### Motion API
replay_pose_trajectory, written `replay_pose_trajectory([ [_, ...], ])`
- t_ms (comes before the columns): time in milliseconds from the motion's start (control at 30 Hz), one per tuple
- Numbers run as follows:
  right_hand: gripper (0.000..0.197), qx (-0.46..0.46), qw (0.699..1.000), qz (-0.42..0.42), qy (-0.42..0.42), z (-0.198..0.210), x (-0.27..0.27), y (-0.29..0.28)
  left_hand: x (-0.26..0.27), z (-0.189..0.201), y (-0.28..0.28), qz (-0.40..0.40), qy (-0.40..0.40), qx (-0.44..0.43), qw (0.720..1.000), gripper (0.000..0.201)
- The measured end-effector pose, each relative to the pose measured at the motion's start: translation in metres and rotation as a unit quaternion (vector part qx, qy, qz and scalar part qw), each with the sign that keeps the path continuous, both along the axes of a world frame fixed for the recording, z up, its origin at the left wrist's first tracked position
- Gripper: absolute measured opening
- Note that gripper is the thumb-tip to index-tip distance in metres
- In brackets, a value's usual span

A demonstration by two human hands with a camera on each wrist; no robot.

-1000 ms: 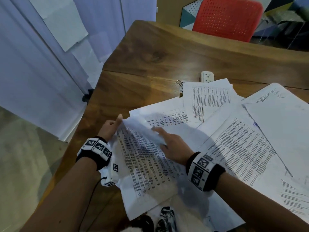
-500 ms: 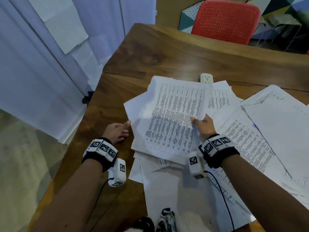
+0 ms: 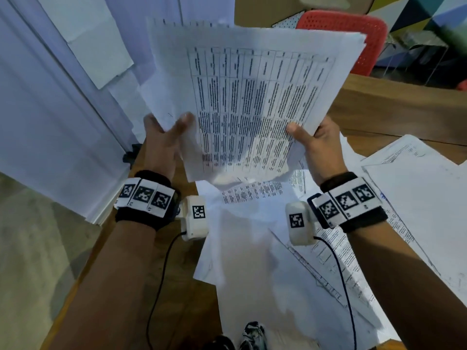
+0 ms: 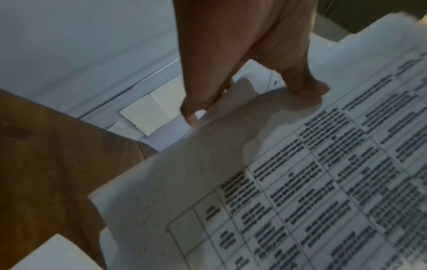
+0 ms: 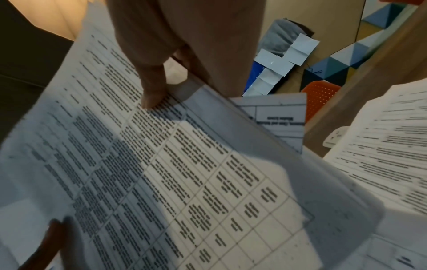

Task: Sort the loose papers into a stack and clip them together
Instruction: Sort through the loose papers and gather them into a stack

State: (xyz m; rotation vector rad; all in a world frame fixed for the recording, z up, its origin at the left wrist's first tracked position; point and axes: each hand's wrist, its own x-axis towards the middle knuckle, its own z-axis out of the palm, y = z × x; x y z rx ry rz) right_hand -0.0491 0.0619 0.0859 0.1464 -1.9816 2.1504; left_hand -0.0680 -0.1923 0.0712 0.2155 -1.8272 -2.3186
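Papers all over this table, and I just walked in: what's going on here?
A person is gathering loose sheets. Both hands, the left hand and the right hand, hold a bundle of printed pages up off the wooden table, one at each side edge. More papers lie scattered below. Nothing is clipped yet.

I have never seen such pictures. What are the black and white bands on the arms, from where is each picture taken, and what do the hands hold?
No machine here: a person works with bare hands. The bands carry printed markers, and each wrist wears a small camera. The large view comes from a head camera; the two close views look along each hand. The left hand and right hand grip a bundle of printed sheets, raised above the wooden table. More loose papers lie spread on the table. A red chair stands behind.
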Motion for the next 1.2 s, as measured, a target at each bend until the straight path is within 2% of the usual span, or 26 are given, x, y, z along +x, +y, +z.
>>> replay_pose_trajectory([
  [133,0.046,0.010,0.998,0.015,-0.053,-0.025,0.003,0.003,0.009,-0.009,0.011,-0.062,-0.060,-0.036,0.996,0.062],
  [200,0.045,0.025,0.996,0.006,-0.086,-0.040,0.008,0.000,0.014,-0.015,0.012,-0.069,-0.085,-0.010,0.994,0.094],
  [233,0.045,0.036,0.995,-0.003,-0.098,-0.043,0.010,-0.003,0.013,-0.019,0.012,-0.071,-0.082,0.001,0.994,0.101],
  [267,0.045,0.046,0.994,-0.013,-0.103,-0.045,0.012,-0.006,0.015,-0.018,0.016,-0.062,-0.082,0.006,0.995,0.093],
  [300,0.044,0.048,0.994,-0.023,-0.100,-0.044,0.014,-0.010,0.017,-0.014,0.019,-0.050,-0.080,0.008,0.996,0.077],
  [367,0.042,0.028,0.996,-0.041,-0.076,-0.035,0.015,-0.015,0.017,-0.001,0.026,-0.007,-0.060,-0.029,0.998,0.051],
  [433,0.042,-0.008,0.997,-0.063,-0.047,-0.024,0.014,-0.016,0.014,0.008,0.026,0.032,-0.003,-0.073,0.997,0.044],
  [500,0.049,-0.059,0.995,-0.083,-0.022,-0.016,0.014,-0.017,0.012,0.016,0.020,0.050,0.053,-0.048,0.996,0.041],
  [600,0.058,-0.093,0.992,-0.088,0.008,-0.010,0.014,-0.021,0.012,0.017,0.015,0.021,0.063,-0.008,0.998,0.045],
  [767,0.069,0.037,0.982,-0.123,0.136,0.013,0.008,-0.038,0.011,0.008,0.015,-0.070,0.020,-0.046,0.996,0.068],
  [867,0.068,0.122,0.965,-0.134,0.188,0.025,0.001,-0.044,0.006,0.013,0.015,-0.082,0.015,-0.052,0.995,0.053],
  [1000,0.059,0.165,0.966,-0.129,0.151,0.027,-0.002,-0.040,0.005,0.009,0.009,-0.062,0.006,-0.054,0.997,0.021],
  [1100,0.059,0.183,0.960,-0.135,0.164,0.028,0.002,-0.036,0.009,0.004,0.000,-0.077,0.021,-0.034,0.996,0.022],
  [1200,0.049,0.293,0.924,-0.144,0.201,0.033,0.004,-0.037,0.013,0.004,-0.003,-0.120,0.040,-0.053,0.991,0.024],
])
